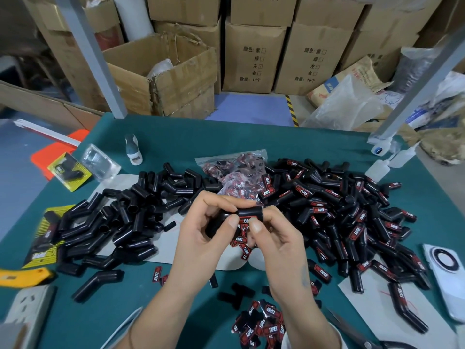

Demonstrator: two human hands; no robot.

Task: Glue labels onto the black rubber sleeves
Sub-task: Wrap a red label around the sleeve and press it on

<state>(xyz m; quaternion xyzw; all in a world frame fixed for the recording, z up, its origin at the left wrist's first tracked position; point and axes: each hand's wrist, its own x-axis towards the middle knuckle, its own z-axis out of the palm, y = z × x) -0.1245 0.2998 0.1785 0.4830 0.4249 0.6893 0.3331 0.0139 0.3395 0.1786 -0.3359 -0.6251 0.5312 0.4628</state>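
- Pressing a red-and-black label (247,221) onto one black rubber sleeve (235,221) at mid-table, I am curling my left hand (201,231) round the sleeve's body while my right hand (270,234) is pinching its other end, both thumbs bearing on the label.
- Sitting to my left, the unlabelled pile (120,222) is showing smooth, glossy, bent tubes; to my right the labelled pile (352,217) is looking the larger, so I am judging the batch past halfway.
- Waiting near my wrists, loose labels (259,326) are lying flat and thin; more are filling the clear bags (236,170).
- Standing at the far right, the glue bottles (387,165) are looking like soft translucent plastic, though blur is leaving me unsure.
- Carrying all this, the green table mat (251,137) is appearing matte.
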